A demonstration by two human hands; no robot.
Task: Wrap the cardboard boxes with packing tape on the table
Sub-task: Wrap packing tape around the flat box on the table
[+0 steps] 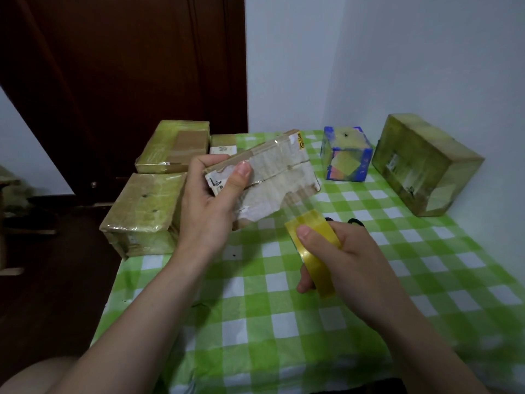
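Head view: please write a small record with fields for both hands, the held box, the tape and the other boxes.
holder: left hand grips the tilted brown cardboard box
tape: right hand holds the yellow packing tape roll; a strip stretches from it to the box
surface: green-and-white checked tablecloth
left side: front taped brown box, rear taped brown box
right side: blue cube-shaped box, large taped brown box

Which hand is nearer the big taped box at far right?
Right. The right hand, gripping the tape roll, is front-left of the big taped box; the left hand, holding a smaller box, is farther left.
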